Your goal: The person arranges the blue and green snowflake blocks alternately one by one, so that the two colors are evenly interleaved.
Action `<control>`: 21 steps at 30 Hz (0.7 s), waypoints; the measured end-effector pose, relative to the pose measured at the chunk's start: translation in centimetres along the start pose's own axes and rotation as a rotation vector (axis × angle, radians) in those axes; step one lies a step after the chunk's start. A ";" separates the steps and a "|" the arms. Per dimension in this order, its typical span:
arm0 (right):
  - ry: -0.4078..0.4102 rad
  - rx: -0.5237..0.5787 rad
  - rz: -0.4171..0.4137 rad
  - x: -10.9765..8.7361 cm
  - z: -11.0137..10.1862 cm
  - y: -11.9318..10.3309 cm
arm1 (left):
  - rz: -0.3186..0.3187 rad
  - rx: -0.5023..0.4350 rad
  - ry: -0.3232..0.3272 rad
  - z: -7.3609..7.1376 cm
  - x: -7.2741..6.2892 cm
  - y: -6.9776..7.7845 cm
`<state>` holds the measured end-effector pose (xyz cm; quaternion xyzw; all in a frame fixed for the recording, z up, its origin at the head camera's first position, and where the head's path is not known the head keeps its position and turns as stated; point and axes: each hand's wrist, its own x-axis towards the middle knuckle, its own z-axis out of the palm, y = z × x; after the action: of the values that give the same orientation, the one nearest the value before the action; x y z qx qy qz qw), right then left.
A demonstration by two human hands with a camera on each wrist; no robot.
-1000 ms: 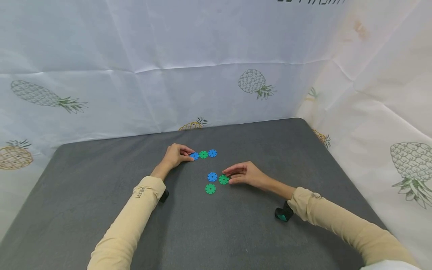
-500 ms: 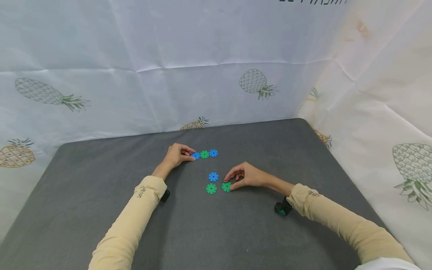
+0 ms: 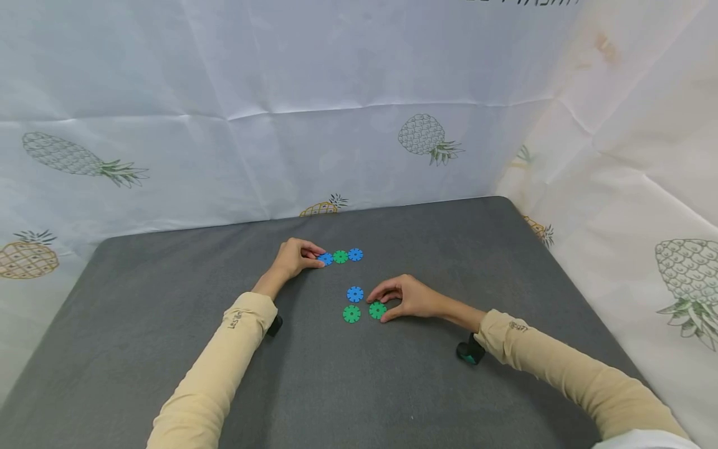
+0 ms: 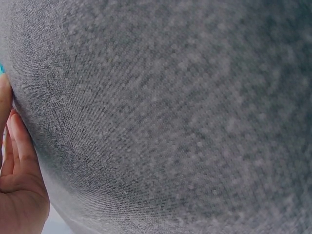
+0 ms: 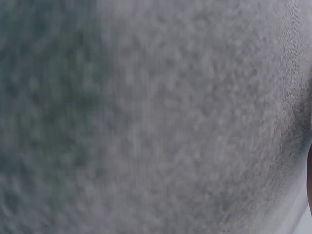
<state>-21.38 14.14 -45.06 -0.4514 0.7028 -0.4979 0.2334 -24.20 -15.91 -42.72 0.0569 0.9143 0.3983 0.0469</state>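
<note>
In the head view, my left hand (image 3: 291,257) pinches a blue notched disc (image 3: 326,259) between thumb and fingers. It forms the left end of a row with a green notched disc (image 3: 340,256) and another blue disc (image 3: 356,254). Nearer to me, my right hand (image 3: 409,296) has thumb and forefinger spread on either side of a green disc (image 3: 378,310) lying on the table. Left of that are a second green disc (image 3: 351,313) and a blue disc (image 3: 355,294). The left wrist view catches my left fingers (image 4: 24,151) at its edge; the right wrist view shows mostly cloth.
A dark grey cloth covers the table (image 3: 336,386). Behind it and on the right hang white curtains (image 3: 336,156) with pineapple prints, close to the table's edges. Black wrist devices (image 3: 470,350) sit under both sleeves.
My right hand pulled its green disc toward me, level with the other near green one, then spread its fingers around it. My left hand kept its pinch on the blue disc.
</note>
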 end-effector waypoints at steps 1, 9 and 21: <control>0.003 -0.024 -0.001 0.0 0.0 0.0 | 0.000 0.001 -0.001 0.0 0.0 0.0; 0.034 -0.140 -0.029 0.1 0.1 0.1 | 0.002 -0.002 -0.001 0.0 0.1 0.0; 0.173 0.074 0.142 -1.1 -0.7 -1.0 | 0.002 -0.003 -0.007 0.0 0.0 0.1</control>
<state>-20.95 15.31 -43.99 -0.3467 0.7315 -0.5431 0.2230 -24.19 -15.85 -42.66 0.0590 0.9136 0.3992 0.0499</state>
